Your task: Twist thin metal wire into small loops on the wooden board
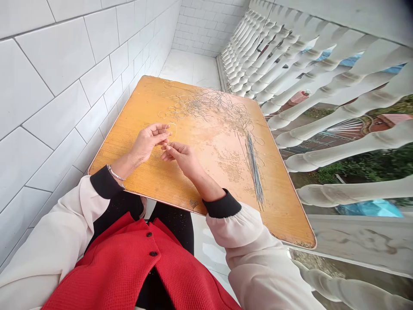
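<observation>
Over the near left part of the wooden table, my left hand (149, 141) pinches a thin wire loop (176, 128) between thumb and fingers. The loop stands up roughly round above the fingertips. Just to the right and a little lower, my right hand (184, 158) is closed in a pinch at the lower end of the same wire. The exact grip there is too small to make out. Behind both hands lies a tangled pile of wire rings (196, 104). A bundle of straight grey wires (254, 170) lies lengthwise to the right of my right hand.
The worn table top (142, 107) has a patchy surface and rounded corners. A white tiled wall (64, 82) runs along the left. A white baluster railing (322, 150) borders the right side, with plants beyond it. My lap is under the near edge.
</observation>
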A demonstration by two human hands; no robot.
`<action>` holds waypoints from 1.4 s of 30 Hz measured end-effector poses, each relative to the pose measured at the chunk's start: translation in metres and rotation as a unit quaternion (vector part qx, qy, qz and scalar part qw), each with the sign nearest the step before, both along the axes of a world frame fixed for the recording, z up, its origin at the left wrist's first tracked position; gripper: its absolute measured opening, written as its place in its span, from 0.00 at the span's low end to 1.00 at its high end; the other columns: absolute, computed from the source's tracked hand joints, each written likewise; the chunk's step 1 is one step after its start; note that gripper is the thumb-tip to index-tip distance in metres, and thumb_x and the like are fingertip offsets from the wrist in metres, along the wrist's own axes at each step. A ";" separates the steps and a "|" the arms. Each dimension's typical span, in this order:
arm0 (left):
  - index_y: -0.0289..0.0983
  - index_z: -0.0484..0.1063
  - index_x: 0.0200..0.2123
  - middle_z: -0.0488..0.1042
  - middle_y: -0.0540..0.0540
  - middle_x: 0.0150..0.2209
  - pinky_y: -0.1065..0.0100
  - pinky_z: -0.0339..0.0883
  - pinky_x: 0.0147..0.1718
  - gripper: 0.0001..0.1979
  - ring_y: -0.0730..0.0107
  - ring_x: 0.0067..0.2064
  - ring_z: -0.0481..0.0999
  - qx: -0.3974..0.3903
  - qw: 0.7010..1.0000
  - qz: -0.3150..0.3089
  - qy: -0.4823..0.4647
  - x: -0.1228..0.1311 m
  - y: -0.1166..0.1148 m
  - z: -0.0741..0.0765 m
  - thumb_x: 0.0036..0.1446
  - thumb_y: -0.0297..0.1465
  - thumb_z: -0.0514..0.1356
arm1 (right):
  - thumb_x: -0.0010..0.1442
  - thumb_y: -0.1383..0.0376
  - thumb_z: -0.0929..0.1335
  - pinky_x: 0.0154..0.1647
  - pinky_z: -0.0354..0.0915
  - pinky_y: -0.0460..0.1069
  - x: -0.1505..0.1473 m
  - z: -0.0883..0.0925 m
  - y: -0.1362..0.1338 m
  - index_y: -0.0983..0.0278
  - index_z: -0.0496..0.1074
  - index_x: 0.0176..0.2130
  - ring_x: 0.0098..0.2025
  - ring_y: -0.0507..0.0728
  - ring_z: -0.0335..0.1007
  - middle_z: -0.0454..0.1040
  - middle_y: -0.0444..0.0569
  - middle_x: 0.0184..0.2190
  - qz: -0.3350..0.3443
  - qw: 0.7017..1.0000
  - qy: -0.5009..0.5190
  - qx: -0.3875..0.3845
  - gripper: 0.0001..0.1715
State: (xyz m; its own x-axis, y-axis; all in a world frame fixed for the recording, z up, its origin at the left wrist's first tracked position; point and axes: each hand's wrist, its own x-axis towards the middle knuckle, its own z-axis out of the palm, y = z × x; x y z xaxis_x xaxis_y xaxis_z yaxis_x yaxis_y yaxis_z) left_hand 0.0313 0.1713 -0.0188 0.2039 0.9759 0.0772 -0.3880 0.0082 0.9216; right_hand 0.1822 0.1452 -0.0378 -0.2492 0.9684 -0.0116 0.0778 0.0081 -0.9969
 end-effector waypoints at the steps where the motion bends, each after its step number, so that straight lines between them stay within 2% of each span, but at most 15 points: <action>1: 0.33 0.75 0.39 0.79 0.49 0.33 0.75 0.67 0.29 0.10 0.82 0.27 0.72 -0.006 1.000 -0.007 0.007 0.000 -0.001 0.001 0.51 0.25 0.68 | 0.50 0.39 0.71 0.34 0.68 0.48 0.000 0.001 0.000 0.62 0.73 0.30 0.27 0.51 0.71 0.78 0.47 0.25 -0.005 1.000 -0.004 0.003 0.30; 6: 0.32 0.77 0.30 0.72 0.51 0.23 0.75 0.59 0.23 0.02 0.82 0.22 0.65 -0.003 0.992 -0.036 0.120 -0.001 -0.003 0.002 0.52 0.25 0.66 | 0.52 0.39 0.71 0.33 0.68 0.48 0.001 0.002 0.002 0.63 0.74 0.28 0.26 0.51 0.71 0.78 0.47 0.25 -0.003 0.999 -0.030 0.025 0.29; 9: 0.32 0.76 0.25 0.70 0.51 0.20 0.74 0.54 0.21 0.04 0.82 0.21 0.62 -0.005 0.984 -0.038 0.174 0.000 -0.003 0.000 0.50 0.22 0.65 | 0.54 0.43 0.71 0.33 0.68 0.49 0.001 -0.003 0.004 0.63 0.76 0.29 0.27 0.52 0.72 0.79 0.48 0.25 0.002 0.998 -0.051 0.034 0.25; 13: 0.32 0.74 0.23 0.70 0.51 0.20 0.74 0.53 0.21 0.05 0.81 0.22 0.63 -0.014 0.983 -0.002 0.185 0.000 -0.002 0.002 0.49 0.20 0.64 | 0.55 0.55 0.71 0.38 0.69 0.50 0.004 -0.006 0.006 0.62 0.79 0.33 0.31 0.54 0.75 0.81 0.48 0.29 -0.007 0.993 -0.107 0.054 0.13; 17: 0.33 0.71 0.24 0.73 0.51 0.24 0.76 0.53 0.20 0.06 0.81 0.25 0.67 -0.005 0.987 0.017 0.161 -0.002 -0.001 0.005 0.52 0.21 0.63 | 0.54 0.64 0.71 0.38 0.66 0.51 0.010 0.000 0.004 0.61 0.81 0.33 0.32 0.56 0.74 0.82 0.47 0.32 -0.046 0.961 -0.242 0.127 0.07; 21: 0.34 0.71 0.27 0.73 0.51 0.24 0.77 0.53 0.20 0.06 0.82 0.24 0.68 -0.017 0.989 0.004 0.146 -0.004 0.001 0.005 0.55 0.22 0.62 | 0.57 0.66 0.68 0.36 0.63 0.51 0.012 0.009 -0.001 0.62 0.81 0.32 0.30 0.55 0.73 0.81 0.48 0.29 -0.067 0.929 -0.317 0.176 0.09; 26: 0.34 0.70 0.27 0.72 0.52 0.23 0.77 0.52 0.20 0.07 0.83 0.23 0.67 -0.026 0.991 0.023 0.132 -0.005 0.004 0.005 0.55 0.21 0.63 | 0.57 0.68 0.67 0.38 0.64 0.51 0.016 0.015 -0.002 0.62 0.80 0.32 0.32 0.56 0.74 0.81 0.50 0.32 -0.046 0.909 -0.342 0.235 0.10; 33: 0.34 0.71 0.26 0.71 0.53 0.22 0.78 0.54 0.20 0.07 0.83 0.22 0.66 -0.014 0.992 0.026 0.121 -0.011 0.007 0.004 0.55 0.21 0.63 | 0.58 0.68 0.67 0.37 0.64 0.51 0.035 0.022 0.003 0.62 0.78 0.29 0.32 0.56 0.72 0.79 0.50 0.30 -0.045 0.878 -0.368 0.304 0.10; 38: 0.34 0.71 0.27 0.71 0.52 0.22 0.78 0.56 0.21 0.06 0.83 0.22 0.66 -0.010 0.992 0.001 0.124 -0.011 0.009 0.000 0.54 0.21 0.64 | 0.63 0.65 0.64 0.37 0.63 0.52 0.039 0.023 0.004 0.62 0.77 0.31 0.34 0.57 0.71 0.77 0.51 0.31 -0.092 0.832 -0.413 0.359 0.13; 42: 0.33 0.71 0.27 0.72 0.52 0.22 0.77 0.57 0.22 0.06 0.83 0.22 0.66 -0.014 0.991 -0.024 0.130 -0.011 0.008 0.003 0.53 0.22 0.65 | 0.66 0.62 0.62 0.37 0.63 0.51 0.036 0.018 0.006 0.61 0.76 0.31 0.34 0.57 0.70 0.76 0.51 0.31 -0.149 0.808 -0.421 0.384 0.16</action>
State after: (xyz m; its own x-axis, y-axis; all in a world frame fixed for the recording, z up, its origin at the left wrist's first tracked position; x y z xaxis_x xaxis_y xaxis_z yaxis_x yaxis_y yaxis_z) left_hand 0.0201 0.1795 -0.0163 0.2593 0.9657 -0.0116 -0.1362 0.0485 0.9895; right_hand 0.2181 0.1514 -0.0196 -0.2210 0.7866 0.5765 0.8383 0.4554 -0.2999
